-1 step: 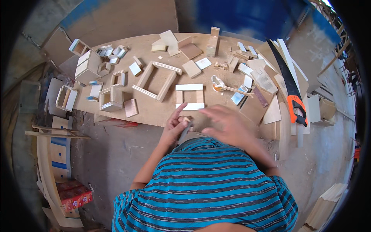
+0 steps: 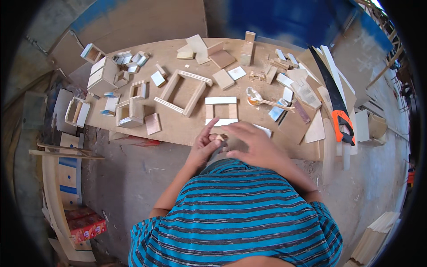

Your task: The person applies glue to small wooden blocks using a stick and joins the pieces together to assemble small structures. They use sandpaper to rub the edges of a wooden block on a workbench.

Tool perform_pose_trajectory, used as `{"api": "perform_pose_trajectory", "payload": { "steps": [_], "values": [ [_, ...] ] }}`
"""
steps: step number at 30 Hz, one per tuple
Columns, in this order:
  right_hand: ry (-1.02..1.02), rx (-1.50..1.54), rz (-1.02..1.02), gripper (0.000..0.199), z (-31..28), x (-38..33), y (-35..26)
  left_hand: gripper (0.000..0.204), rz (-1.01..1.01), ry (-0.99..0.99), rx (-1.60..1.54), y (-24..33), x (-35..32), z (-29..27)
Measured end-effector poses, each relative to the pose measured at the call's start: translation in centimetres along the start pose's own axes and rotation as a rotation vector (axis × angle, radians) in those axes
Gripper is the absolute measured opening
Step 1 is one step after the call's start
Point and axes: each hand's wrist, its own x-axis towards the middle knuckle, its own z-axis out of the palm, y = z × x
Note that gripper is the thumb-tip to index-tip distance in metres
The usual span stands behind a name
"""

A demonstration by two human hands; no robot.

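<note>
My left hand (image 2: pixel 206 143) is closed at the table's near edge, its index finger pointing up and away. Between its thumb and fingers is a small wooden block (image 2: pixel 222 138), with a dark grey edge running below it. My right hand (image 2: pixel 252 141) hovers just right of the block, fingers stretched and apart, slightly blurred, holding nothing I can see. Beyond both hands lies a small rectangular wooden frame (image 2: pixel 222 100) with two white sides. Part of a white strip (image 2: pixel 263 130) shows behind my right hand.
A larger wooden frame (image 2: pixel 194 100) and several small wooden boxes (image 2: pixel 102 75) stand to the left on the table (image 2: pixel 178 133). A glue-smeared container (image 2: pixel 253 96) with a stick sits right of centre. An orange-handled handsaw (image 2: pixel 342 127) lies over boards at the right.
My right hand has come slightly left and closer to the small block, and blurs less. The table view has shifted slightly right. The white strip behind my right hand now shows.
</note>
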Motion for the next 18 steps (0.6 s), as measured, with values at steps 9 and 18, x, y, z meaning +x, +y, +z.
{"api": "perform_pose_trajectory", "payload": {
  "steps": [9, 18],
  "values": [
    [-0.111, 0.209, 0.348, 0.021, 6.3, 2.8, 1.8, 0.050, -0.119, -0.096, 0.260, 2.6, -3.3, -7.7],
    [-0.385, 0.103, 0.245, 0.019, 12.1, 6.8, 1.0, 0.037, -0.036, -0.091, 0.706, 4.5, -4.8, -10.9]
  ]
}}
